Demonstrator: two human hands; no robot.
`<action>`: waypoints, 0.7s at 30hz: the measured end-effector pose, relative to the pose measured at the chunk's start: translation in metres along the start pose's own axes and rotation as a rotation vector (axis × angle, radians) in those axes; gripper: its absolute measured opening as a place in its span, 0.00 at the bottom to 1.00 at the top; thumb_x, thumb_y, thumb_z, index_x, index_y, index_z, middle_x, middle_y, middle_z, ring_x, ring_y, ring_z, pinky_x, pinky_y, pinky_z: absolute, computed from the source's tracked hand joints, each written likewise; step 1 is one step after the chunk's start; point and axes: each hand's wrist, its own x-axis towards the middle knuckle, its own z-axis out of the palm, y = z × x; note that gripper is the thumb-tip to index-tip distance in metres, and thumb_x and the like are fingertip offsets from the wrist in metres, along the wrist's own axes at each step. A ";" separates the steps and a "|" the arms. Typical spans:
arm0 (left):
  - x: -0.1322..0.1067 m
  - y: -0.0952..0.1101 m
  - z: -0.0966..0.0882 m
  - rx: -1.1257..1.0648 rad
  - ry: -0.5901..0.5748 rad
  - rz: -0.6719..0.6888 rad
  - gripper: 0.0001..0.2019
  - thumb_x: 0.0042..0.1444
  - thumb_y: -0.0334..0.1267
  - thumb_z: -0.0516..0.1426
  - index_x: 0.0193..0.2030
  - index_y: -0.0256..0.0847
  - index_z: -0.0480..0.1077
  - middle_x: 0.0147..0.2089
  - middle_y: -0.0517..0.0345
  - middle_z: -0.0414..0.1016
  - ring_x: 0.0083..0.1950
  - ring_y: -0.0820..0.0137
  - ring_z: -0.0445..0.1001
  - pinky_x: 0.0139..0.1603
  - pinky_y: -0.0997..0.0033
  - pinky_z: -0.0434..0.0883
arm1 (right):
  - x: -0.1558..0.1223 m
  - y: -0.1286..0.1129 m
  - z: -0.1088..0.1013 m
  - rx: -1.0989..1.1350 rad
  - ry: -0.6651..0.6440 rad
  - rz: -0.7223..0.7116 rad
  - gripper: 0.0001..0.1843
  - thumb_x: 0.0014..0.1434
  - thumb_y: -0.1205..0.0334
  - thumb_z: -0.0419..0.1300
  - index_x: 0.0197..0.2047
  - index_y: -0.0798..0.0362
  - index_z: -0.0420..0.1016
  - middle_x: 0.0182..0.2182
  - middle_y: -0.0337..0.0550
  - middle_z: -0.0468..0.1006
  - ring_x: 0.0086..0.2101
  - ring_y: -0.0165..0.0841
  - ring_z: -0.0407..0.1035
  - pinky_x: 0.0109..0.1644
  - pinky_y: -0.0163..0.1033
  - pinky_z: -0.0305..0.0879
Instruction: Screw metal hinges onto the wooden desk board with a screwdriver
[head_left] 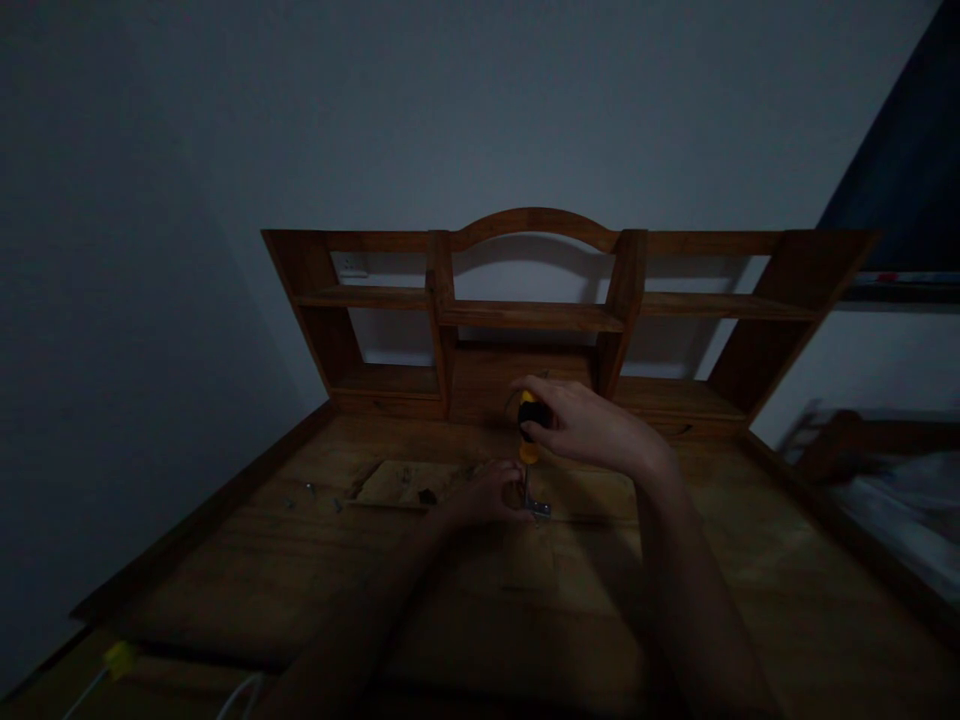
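Note:
My right hand (pixel 574 420) is wrapped around the yellow and black handle of a screwdriver (pixel 528 452). The screwdriver stands nearly upright, its thin shaft pointing down to a small silver metal piece (pixel 540 509) that looks like a bracket or hinge. My left hand (pixel 495 493) is low beside the shaft, thumb and fingers curled in and closed on the left side of that metal piece. The tip and any screw beneath it are too dark and small to make out. A pale wooden board (pixel 592 495) lies under the hands on the desktop.
Several small screws (pixel 310 487) lie to the left on the wooden desktop (pixel 262 560). Behind it a wooden shelf unit (pixel 532 316) rises against the wall. A dark knot or hole (pixel 427 496) marks the board. A yellow object (pixel 120 659) with a white cord sits front left.

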 end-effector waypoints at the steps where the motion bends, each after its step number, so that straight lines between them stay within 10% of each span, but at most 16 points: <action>1: 0.000 0.000 0.000 0.002 -0.006 -0.008 0.18 0.50 0.51 0.68 0.43 0.44 0.75 0.48 0.56 0.76 0.53 0.63 0.72 0.57 0.65 0.65 | 0.000 -0.001 0.000 0.002 -0.004 -0.001 0.27 0.62 0.62 0.57 0.64 0.52 0.65 0.52 0.50 0.77 0.51 0.42 0.72 0.55 0.43 0.63; 21: 0.003 0.008 -0.005 -0.136 -0.017 -0.045 0.19 0.50 0.52 0.68 0.40 0.41 0.75 0.43 0.56 0.77 0.48 0.64 0.74 0.52 0.67 0.68 | 0.005 -0.001 0.006 -0.095 0.052 0.049 0.15 0.64 0.52 0.59 0.50 0.50 0.71 0.40 0.46 0.79 0.40 0.39 0.73 0.43 0.39 0.62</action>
